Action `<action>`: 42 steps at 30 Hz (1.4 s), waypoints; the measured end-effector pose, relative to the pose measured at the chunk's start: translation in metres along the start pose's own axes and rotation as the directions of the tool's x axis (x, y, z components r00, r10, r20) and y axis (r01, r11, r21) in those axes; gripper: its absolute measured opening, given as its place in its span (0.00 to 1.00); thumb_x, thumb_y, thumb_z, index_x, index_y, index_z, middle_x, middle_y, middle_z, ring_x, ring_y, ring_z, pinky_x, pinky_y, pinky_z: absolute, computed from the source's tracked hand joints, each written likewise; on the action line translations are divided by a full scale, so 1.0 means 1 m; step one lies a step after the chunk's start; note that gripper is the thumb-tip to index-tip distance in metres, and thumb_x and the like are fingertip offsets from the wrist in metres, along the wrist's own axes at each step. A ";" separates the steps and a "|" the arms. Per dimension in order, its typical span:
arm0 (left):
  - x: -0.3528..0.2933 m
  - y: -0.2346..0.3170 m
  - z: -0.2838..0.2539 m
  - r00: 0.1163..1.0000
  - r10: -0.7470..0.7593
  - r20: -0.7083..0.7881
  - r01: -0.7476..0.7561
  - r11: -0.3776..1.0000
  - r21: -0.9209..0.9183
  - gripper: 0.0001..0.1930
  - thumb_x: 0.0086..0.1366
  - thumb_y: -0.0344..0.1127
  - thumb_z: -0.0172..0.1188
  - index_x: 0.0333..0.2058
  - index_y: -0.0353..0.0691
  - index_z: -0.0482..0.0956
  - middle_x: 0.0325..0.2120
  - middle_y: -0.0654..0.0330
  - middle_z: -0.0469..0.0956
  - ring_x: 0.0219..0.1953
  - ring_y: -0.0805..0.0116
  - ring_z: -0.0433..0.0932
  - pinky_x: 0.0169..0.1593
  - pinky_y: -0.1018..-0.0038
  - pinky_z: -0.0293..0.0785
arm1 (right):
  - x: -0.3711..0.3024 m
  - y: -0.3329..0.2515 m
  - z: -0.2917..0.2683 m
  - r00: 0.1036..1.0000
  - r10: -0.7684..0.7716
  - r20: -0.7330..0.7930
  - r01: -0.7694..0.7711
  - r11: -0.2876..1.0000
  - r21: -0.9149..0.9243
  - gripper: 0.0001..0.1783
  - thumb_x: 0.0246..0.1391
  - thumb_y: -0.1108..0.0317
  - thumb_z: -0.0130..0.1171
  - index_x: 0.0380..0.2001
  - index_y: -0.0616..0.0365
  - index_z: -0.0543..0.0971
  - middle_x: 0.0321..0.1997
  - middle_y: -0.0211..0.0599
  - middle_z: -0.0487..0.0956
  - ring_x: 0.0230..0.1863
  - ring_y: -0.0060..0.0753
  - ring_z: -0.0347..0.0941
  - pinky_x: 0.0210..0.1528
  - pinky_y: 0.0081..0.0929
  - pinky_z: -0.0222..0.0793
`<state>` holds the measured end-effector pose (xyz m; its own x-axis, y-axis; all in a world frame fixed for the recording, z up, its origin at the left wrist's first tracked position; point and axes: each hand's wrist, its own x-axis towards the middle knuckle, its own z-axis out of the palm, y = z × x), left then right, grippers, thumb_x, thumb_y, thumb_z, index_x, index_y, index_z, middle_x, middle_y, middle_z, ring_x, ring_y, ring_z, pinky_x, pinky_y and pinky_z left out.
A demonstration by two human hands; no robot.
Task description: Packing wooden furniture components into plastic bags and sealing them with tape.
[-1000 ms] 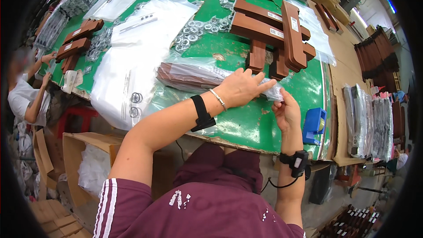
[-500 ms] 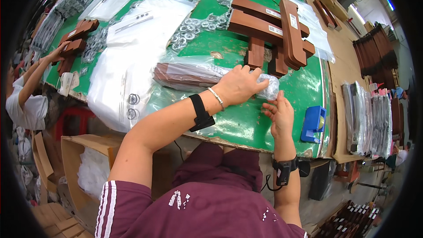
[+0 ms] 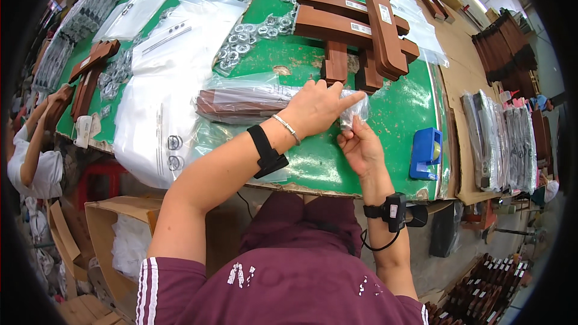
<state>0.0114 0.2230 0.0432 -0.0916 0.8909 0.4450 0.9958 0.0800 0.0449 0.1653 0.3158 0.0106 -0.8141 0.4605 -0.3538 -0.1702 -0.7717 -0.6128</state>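
Left hand [image 3: 314, 107] lies flat over the right end of a clear plastic bag [image 3: 253, 99] w/ a long brown wooden piece inside, fingers spread, index stretched toward the bag's mouth, pressing it to the green desk [image 3: 400, 105]. Right hand [image 3: 360, 144] sits just below that mouth, thumb and fingers pinched on the crumpled open end of the bag, palm up-ish. Both hands meet at that end, nearly touching.

Bag lies crosswise on the desk, front-centre, close to the near edge. Everything else relative to the bag: just beyond it, a stack of brown wooden blocks [image 3: 361, 30], crossed over each other, some w/ small white labels. Beyond-left, loose metal washers [image 3: 247, 33] scattered in a band. Left of the bag, touching or overlapping it, a pile of flat clear bags [image 3: 159, 102]; some w/ small hardware inside. Right of the bag, near the desk's right edge, a blue tape dispenser [image 3: 425, 153]. Far right, off the desk, bagged dark pieces [image 3: 503, 138] lined up on a side surface.

Black band on the left wrist, thin bracelet too; black wrist device on the right forearm. Far left, another person's arm [image 3: 42, 126] reaches to more brown wooden pieces [image 3: 90, 72] at that end.
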 end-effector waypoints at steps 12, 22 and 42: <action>-0.002 -0.001 -0.005 0.999 0.003 0.035 -0.001 0.998 -0.060 0.26 0.56 0.34 0.62 0.56 0.59 0.74 0.36 0.56 0.74 0.34 0.54 0.77 0.39 0.63 0.74 | -0.019 -0.002 0.009 0.954 -0.108 -0.280 0.040 0.970 -0.239 0.14 0.63 0.56 0.58 0.39 0.55 0.75 0.31 0.26 0.75 0.32 0.21 0.73 0.31 0.23 0.70; -0.001 0.000 -0.003 0.999 0.025 0.030 -0.025 1.000 0.009 0.28 0.57 0.34 0.60 0.58 0.56 0.72 0.35 0.56 0.73 0.33 0.56 0.76 0.37 0.64 0.73 | 0.011 -0.020 0.001 0.966 -0.163 -0.199 0.114 0.965 -0.237 0.10 0.62 0.60 0.59 0.39 0.53 0.75 0.32 0.25 0.77 0.32 0.20 0.74 0.32 0.20 0.69; 0.001 0.001 -0.003 0.997 -0.027 0.072 0.032 0.997 -0.076 0.30 0.57 0.41 0.64 0.59 0.52 0.70 0.35 0.55 0.74 0.34 0.55 0.76 0.38 0.63 0.73 | 0.008 -0.018 0.007 0.966 -0.208 -0.155 0.216 0.976 0.037 0.09 0.57 0.72 0.62 0.39 0.54 0.72 0.35 0.29 0.78 0.33 0.19 0.71 0.34 0.21 0.68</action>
<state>0.0126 0.2226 0.0467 -0.1175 0.9182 0.3783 0.9891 0.0743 0.1267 0.1579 0.3299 0.0235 -0.6645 0.6735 -0.3237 -0.3624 -0.6693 -0.6486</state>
